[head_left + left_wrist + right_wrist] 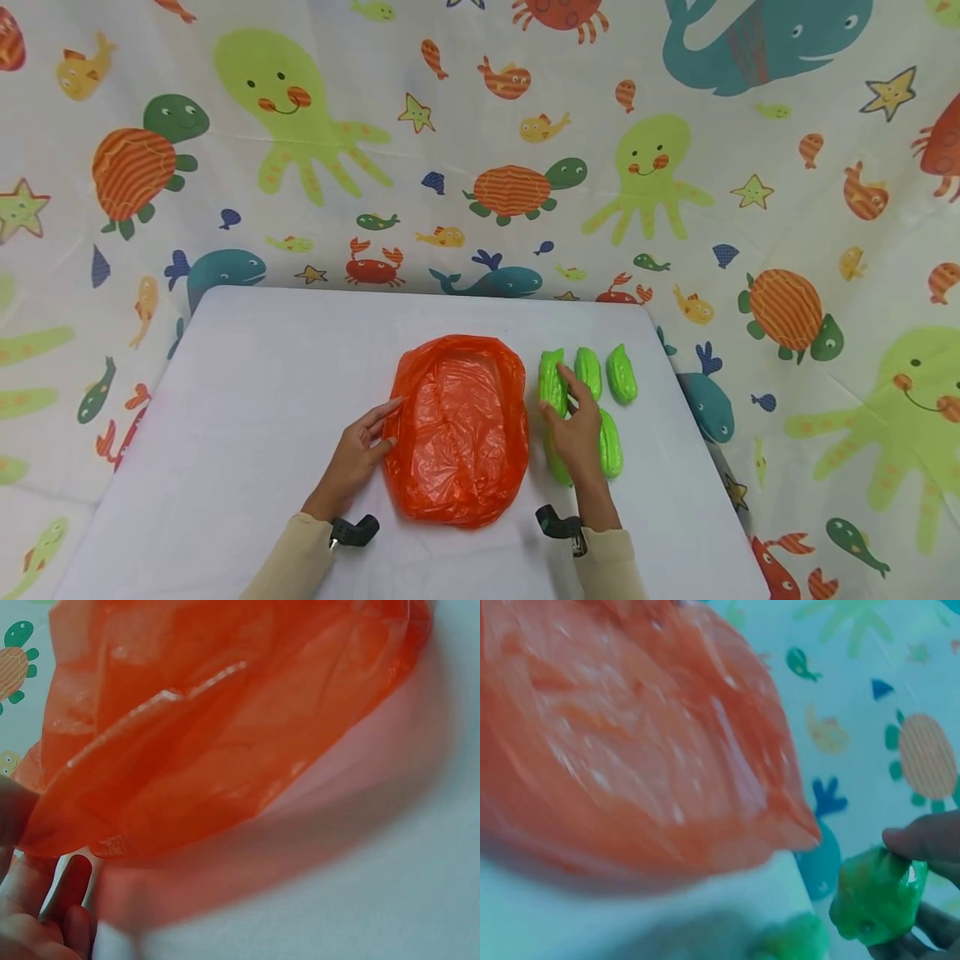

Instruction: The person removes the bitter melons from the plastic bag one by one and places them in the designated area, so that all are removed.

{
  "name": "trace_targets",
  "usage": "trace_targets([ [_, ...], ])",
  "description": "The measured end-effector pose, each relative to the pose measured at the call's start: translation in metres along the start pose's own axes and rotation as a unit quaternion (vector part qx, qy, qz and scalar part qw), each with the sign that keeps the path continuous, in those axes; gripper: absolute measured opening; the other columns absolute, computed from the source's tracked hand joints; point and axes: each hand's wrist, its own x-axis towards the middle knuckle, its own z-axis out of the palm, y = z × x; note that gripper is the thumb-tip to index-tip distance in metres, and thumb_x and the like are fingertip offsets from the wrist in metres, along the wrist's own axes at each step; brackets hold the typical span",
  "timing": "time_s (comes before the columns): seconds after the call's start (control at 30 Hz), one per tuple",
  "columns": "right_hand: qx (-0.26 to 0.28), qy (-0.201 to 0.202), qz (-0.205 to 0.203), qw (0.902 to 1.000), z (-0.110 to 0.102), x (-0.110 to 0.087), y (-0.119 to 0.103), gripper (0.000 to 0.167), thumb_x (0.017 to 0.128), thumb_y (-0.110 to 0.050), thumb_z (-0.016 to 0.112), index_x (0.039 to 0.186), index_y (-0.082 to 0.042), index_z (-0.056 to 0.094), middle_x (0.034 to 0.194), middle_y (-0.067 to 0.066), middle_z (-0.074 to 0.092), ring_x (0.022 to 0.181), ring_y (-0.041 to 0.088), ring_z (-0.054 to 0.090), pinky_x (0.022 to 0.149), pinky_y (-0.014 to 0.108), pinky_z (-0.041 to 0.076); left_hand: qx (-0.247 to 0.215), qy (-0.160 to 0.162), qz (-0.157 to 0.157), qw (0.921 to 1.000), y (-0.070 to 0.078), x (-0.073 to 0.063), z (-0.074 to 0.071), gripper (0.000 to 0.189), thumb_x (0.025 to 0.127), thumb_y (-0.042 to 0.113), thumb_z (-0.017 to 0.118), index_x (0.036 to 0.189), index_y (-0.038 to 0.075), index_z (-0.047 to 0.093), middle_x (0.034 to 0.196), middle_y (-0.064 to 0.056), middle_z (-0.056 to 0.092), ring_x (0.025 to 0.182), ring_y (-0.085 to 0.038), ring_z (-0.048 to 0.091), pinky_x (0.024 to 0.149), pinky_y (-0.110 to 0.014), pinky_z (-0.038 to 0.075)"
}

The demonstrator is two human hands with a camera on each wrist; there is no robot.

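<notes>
An orange-red plastic bag [513,400] lies spread on the table, its mouth facing up. My left hand [356,458] pinches the bag's left rim between thumb and fingers; in the left wrist view the film [195,772] stretches away from the fingertips. To the right of the bag, my right hand [579,437] holds a bright green, elongated, bumpy vegetable-like piece [552,379]. The right wrist view shows this green piece [877,896] between thumb and fingers, end-on and blurred.
More of these green pieces [622,375] lie around the right hand, one [559,468] partly hidden beneath it. A white cloth covers the table [262,400]. Behind hangs a curtain [450,100] printed with sea animals. Each wrist wears a small black camera [355,531].
</notes>
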Motion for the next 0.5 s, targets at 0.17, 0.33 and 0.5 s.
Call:
trace_targets([
  [0.17, 0.001, -0.003, -0.010, 0.9999, -0.022, 0.007, 0.006, 0.074, 0.091, -0.002, 0.079, 0.156, -0.027, 0.055, 0.162, 0.008, 0.051, 0.148, 0.035, 0.048, 0.121, 0.062, 0.042, -0.005, 0.000, 0.000, 1.0000, 0.000, 0.000, -0.001, 0.060, 0.105, 0.005, 0.060, 0.160, 0.026, 0.047, 0.168, -0.006, 0.045, 0.154, -0.033, 0.045, 0.104, -0.020, 0.055],
  [0.33, -0.012, -0.006, -0.009, 0.9999, -0.044, 0.011, 0.013, 0.074, 0.091, 0.001, 0.079, 0.156, -0.025, 0.054, 0.164, 0.011, 0.049, 0.149, 0.036, 0.047, 0.121, 0.062, 0.042, -0.007, 0.000, -0.006, 1.0000, -0.001, 0.000, -0.001, 0.060, 0.105, 0.006, 0.060, 0.160, 0.026, 0.047, 0.168, -0.005, 0.045, 0.154, -0.032, 0.045, 0.105, -0.020, 0.055],
  [0.5, -0.023, -0.004, -0.018, 0.9996, -0.066, 0.014, 0.024, 0.074, 0.093, 0.002, 0.077, 0.158, -0.022, 0.052, 0.166, 0.014, 0.046, 0.151, 0.040, 0.045, 0.122, 0.065, 0.039, -0.004, -0.001, -0.004, 1.0000, -0.002, 0.001, -0.001, 0.059, 0.105, 0.007, 0.060, 0.160, 0.027, 0.047, 0.168, -0.004, 0.045, 0.155, -0.032, 0.044, 0.104, -0.018, 0.054],
])
